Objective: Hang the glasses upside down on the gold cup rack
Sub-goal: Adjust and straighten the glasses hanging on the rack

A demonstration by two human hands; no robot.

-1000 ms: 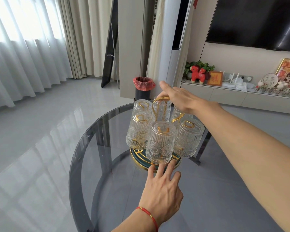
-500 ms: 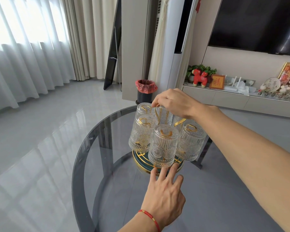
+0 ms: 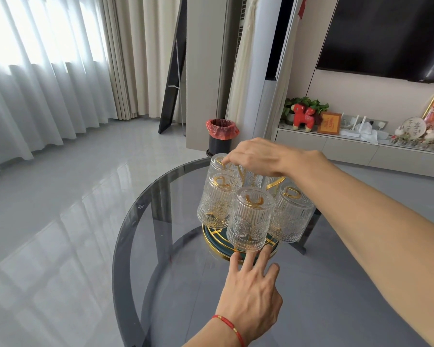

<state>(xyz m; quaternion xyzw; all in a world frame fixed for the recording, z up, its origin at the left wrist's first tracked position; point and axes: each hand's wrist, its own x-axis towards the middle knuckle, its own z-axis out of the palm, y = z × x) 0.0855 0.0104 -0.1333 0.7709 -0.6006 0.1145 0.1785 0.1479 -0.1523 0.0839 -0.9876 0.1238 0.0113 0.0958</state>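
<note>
The gold cup rack (image 3: 212, 242) with a dark green round base stands on the smoked glass table (image 3: 161, 221). Several ribbed clear glasses hang upside down on its arms, the nearest glass (image 3: 251, 219) facing me, another glass (image 3: 217, 201) at the left and a third glass (image 3: 290, 216) at the right. My right hand (image 3: 258, 156) is closed over the rack's top gold handle, hiding it. My left hand (image 3: 251, 294) lies flat with fingers spread, fingertips touching the front rim of the base.
The round table's edge curves at the left, with grey tiled floor beyond. A black bin with a red bag (image 3: 221, 136) stands behind the table. A low TV cabinet (image 3: 361, 149) with ornaments runs along the right wall.
My right hand has come down from above the handle and closed around it. My left hand has stayed at the base's front rim.
</note>
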